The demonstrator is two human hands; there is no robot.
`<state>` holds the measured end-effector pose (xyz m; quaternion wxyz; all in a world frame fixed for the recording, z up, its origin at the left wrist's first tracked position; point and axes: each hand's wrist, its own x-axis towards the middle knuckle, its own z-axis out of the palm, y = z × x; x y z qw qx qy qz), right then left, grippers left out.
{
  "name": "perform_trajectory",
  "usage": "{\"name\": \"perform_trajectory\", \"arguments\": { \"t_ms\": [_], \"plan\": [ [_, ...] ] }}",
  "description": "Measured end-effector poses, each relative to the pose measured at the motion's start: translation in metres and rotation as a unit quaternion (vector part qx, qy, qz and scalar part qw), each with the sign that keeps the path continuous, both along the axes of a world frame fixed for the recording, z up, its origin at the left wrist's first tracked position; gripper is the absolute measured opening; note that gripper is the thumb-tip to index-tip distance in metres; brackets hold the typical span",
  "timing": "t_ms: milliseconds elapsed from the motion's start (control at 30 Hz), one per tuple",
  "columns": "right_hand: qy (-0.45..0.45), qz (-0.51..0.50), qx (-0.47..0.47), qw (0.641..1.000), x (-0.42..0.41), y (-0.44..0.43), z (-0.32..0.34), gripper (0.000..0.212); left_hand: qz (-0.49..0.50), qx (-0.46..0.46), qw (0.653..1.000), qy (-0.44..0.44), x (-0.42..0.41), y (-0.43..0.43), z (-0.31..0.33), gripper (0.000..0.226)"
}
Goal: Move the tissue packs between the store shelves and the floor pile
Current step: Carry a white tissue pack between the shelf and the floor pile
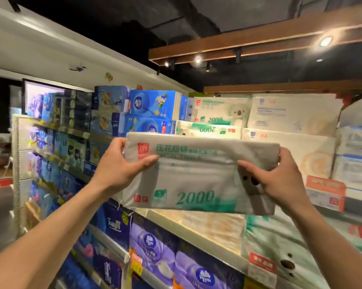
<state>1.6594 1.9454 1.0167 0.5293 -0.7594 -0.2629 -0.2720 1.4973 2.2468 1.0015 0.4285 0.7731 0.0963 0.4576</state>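
Both hands grip one white-and-green tissue pack (199, 176) by its ends, left hand (121, 165) and right hand (278, 180) sharing the soft bulk, holding it level in the air before the stocked top shelf (196, 224), probably for steadiness

White tissue pack (199, 176) with green "2000" lettering and red logo, blue tissue boxes (153, 105) at eleven o'clock, purple tissue packs (153, 247) at six o'clock, orange-red price tag (325, 191) at three o'clock
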Motion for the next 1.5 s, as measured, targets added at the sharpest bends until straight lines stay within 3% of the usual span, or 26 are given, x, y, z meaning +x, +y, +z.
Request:
{"name": "perform_trajectory", "arguments": {
  "t_ms": [333, 433, 567, 700, 867, 1000, 1267, 1400, 1500],
  "plan": [
    [-0.101, -0.106, 0.040, 0.988, 0.071, 0.085, 0.096, 0.084, -0.080, 0.078, 0.991, -0.068, 0.119, 0.106, 0.099, 0.075],
    [-0.101, -0.130, 0.048, 0.985, 0.088, 0.102, 0.117, 0.087, -0.130, 0.086, 0.985, -0.073, 0.160, 0.130, 0.121, 0.081],
    [-0.098, -0.156, 0.042, 0.982, 0.113, 0.120, 0.147, 0.090, -0.143, 0.111, 0.979, -0.091, 0.217, 0.152, 0.152, 0.071],
    [-0.113, -0.200, 0.040, 0.972, 0.148, 0.133, 0.177, 0.084, -0.108, 0.174, 0.973, -0.103, 0.266, 0.163, 0.184, 0.067],
    [-0.123, -0.221, 0.027, 0.967, 0.204, 0.147, 0.204, 0.088, -0.052, 0.188, 0.977, -0.085, 0.323, 0.171, 0.205, 0.052],
    [-0.106, -0.220, 0.008, 0.970, 0.260, 0.154, 0.210, 0.092, -0.018, 0.189, 0.980, -0.058, 0.371, 0.172, 0.212, 0.097],
    [-0.085, -0.206, -0.050, 0.974, 0.334, 0.168, 0.194, 0.105, 0.046, 0.232, 0.972, 0.013, 0.430, 0.166, 0.211, 0.065],
    [-0.090, -0.222, -0.081, 0.968, 0.359, 0.175, 0.186, 0.087, 0.123, 0.318, 0.939, 0.040, 0.445, 0.163, 0.213, 0.045],
    [-0.093, -0.266, -0.127, 0.951, 0.366, 0.178, 0.190, 0.089, 0.190, 0.440, 0.877, 0.030, 0.458, 0.154, 0.204, 0.040]
  ]
}}
